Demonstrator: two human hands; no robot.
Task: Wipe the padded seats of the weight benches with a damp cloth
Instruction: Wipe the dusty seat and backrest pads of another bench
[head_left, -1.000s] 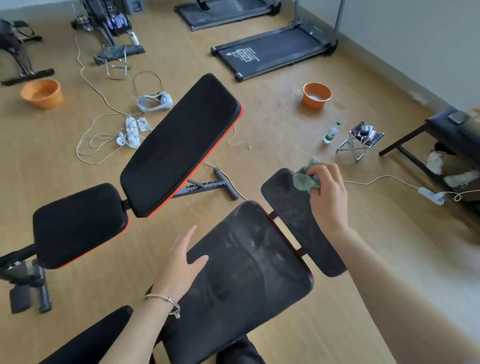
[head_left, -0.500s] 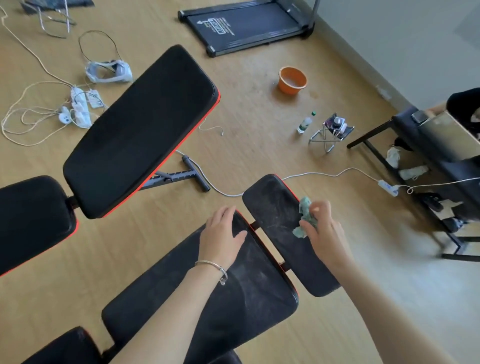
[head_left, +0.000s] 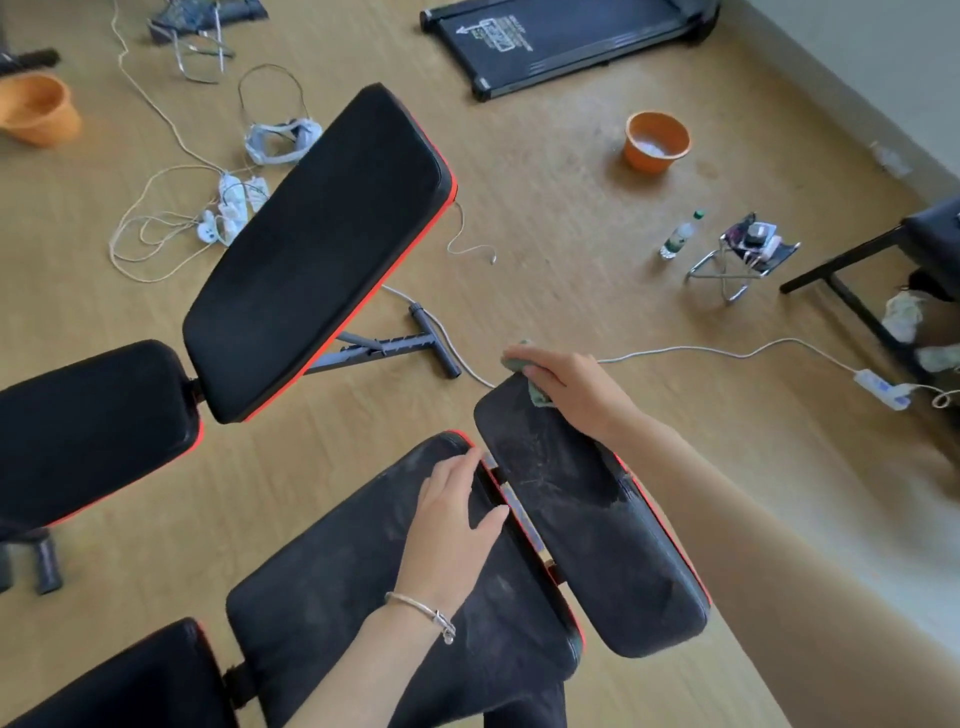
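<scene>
A: Head view, the only one. Right hand (head_left: 569, 387) is clenched on the damp cloth (head_left: 524, 364), which sits bunched under the fingers at the far end of the small seat pad (head_left: 587, 514) of the near bench.

B: Cloth on the pad or off it?

A: Pressed on the far edge; a bit of green pokes out past the fingers. Left hand (head_left: 452, 525) grasps nothing; it lies flat with fingers spread on the long back pad (head_left: 395, 587), just beside the gap between the two pads.

B: Surface condition?

A: Both near pads show grey dusty streaks. The small pad has a darker patch on its right side, possibly damp; I cannot tell for sure. The second bench (head_left: 322, 249), well apart on the left, looks plain black.

B: Step in hand?

A: Judged: wiping the small seat pad, with a stroke at its far end. Task looks early, since the long back pad is visibly dusty.

B: Next move?

A: Likely draw the cloth back along the pad toward the body under steady pressure, left hand bracing. An orange basin (head_left: 657, 140) stands on the floor (head_left: 545, 249) if rinsing is needed.
</scene>
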